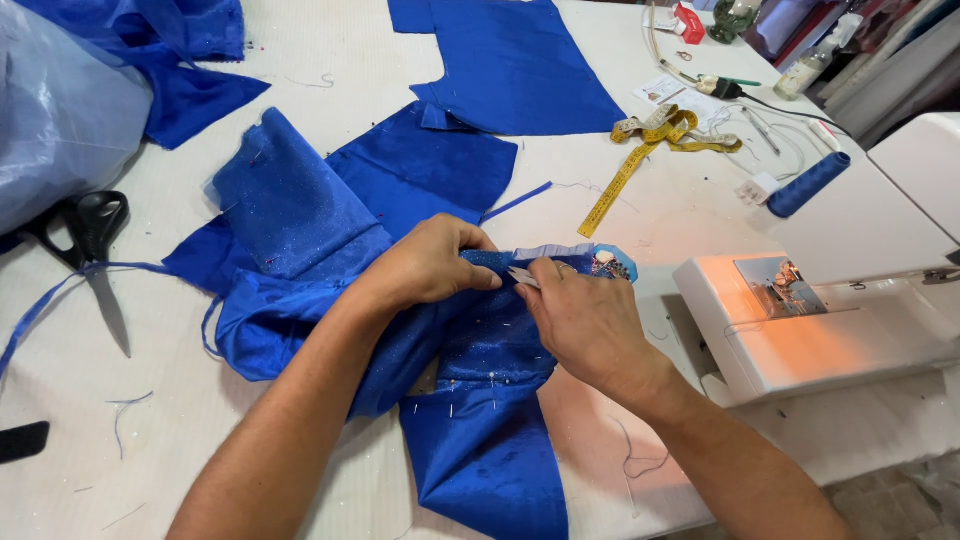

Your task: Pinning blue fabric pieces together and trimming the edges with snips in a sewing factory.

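A royal blue garment piece with a glittery overlay lies bunched on the white table, held by several pins. My left hand presses down and pinches the fabric's upper edge. My right hand grips a small metal thread snipper at that same edge, its tip touching the blue cloth beside my left fingertips.
A white sewing machine stands at the right with its lamp lit. Black scissors lie at the left. A yellow tape measure, a blue thread spool and more blue fabric pieces lie further back.
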